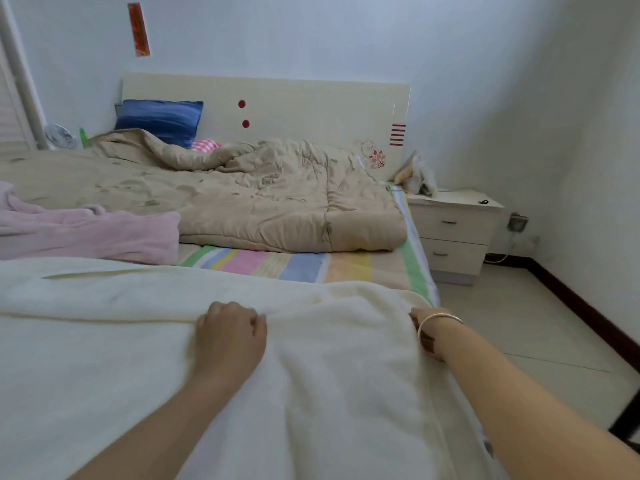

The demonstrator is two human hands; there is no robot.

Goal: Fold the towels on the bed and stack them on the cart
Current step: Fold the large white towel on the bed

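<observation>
Head view: cream fluffy towel (138, 341) spread wide, softly rumpled.

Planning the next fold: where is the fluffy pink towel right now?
In the head view, the fluffy pink towel lies crumpled on the bed at the far left, just beyond the fluffy cream towel and against the beige quilt.

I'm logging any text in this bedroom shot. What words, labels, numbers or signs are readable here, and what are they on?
Nothing here can be read.
On the wall, the red paper strip: any writing on it is too blurred to read.
On the headboard: only red dots, red bars and a flower motif, no text.
On the cream towel: no label shows.
</observation>
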